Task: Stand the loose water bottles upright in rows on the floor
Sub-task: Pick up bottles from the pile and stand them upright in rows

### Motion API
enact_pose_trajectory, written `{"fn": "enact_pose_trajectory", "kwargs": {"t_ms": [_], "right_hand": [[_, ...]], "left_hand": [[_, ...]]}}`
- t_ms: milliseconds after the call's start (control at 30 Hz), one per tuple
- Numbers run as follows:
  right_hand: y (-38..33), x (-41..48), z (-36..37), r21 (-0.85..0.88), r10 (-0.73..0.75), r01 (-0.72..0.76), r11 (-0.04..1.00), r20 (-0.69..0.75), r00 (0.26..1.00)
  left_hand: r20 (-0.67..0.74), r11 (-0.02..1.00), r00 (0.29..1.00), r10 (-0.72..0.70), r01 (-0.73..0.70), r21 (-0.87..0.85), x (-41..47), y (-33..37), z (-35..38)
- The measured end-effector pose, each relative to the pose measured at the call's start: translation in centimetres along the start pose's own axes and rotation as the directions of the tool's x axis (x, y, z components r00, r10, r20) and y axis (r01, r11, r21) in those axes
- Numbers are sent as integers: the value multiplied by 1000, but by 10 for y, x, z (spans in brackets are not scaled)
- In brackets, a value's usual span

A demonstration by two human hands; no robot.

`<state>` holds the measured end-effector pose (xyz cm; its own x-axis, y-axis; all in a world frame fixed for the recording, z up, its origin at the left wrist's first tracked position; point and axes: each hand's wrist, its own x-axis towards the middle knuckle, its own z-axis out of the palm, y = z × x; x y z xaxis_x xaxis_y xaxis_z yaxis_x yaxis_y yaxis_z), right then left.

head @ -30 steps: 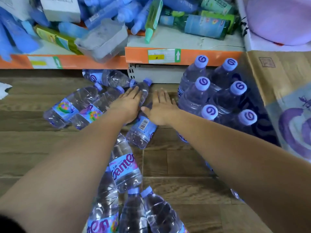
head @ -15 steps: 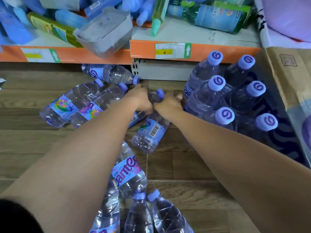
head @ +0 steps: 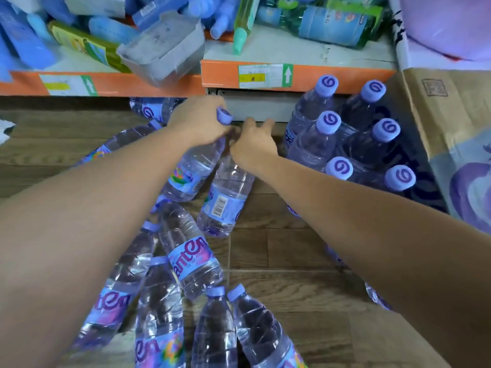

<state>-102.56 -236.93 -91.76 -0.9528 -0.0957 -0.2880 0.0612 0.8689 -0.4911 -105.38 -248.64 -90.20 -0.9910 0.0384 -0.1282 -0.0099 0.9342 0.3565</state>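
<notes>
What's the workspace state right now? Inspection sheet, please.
Surface: wood-plank floor.
Job's things: six upright bottles stand in rows at right; loose bottles lie scattered at left and near the camera.
Clutter: white scrap at the left edge.
Hands: left hand grips the colourful-label bottle at its neck; right hand grips the barcode bottle at its top.
Cables: nothing seen.
Surroundings: orange-edged shelf with toppled goods and a grey tray; cardboard box at right.
</notes>
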Motion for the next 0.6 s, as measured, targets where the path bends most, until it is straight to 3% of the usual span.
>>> {"fn": "enact_pose_trajectory", "kwargs": {"t_ms": [100,233,467,600], "right_hand": [[1,-9,-11,-123,-84,92,988,66,994],[5,-34,-25,-332,-188,212,919,105,977],[-1,-90,-53,-253,-312,363,897,222,924],[8,-110,-76,-336,-332,395,855,231,915]], "left_hand": [[1,972,998,67,-66,228,-11,14,-9],[68,935,990,123,-139,326,-30,31,-20],[195,930,976,98,-159,331,-79,42,-49],[240,922,962,127,-204,328,-110,54,-54]]}}
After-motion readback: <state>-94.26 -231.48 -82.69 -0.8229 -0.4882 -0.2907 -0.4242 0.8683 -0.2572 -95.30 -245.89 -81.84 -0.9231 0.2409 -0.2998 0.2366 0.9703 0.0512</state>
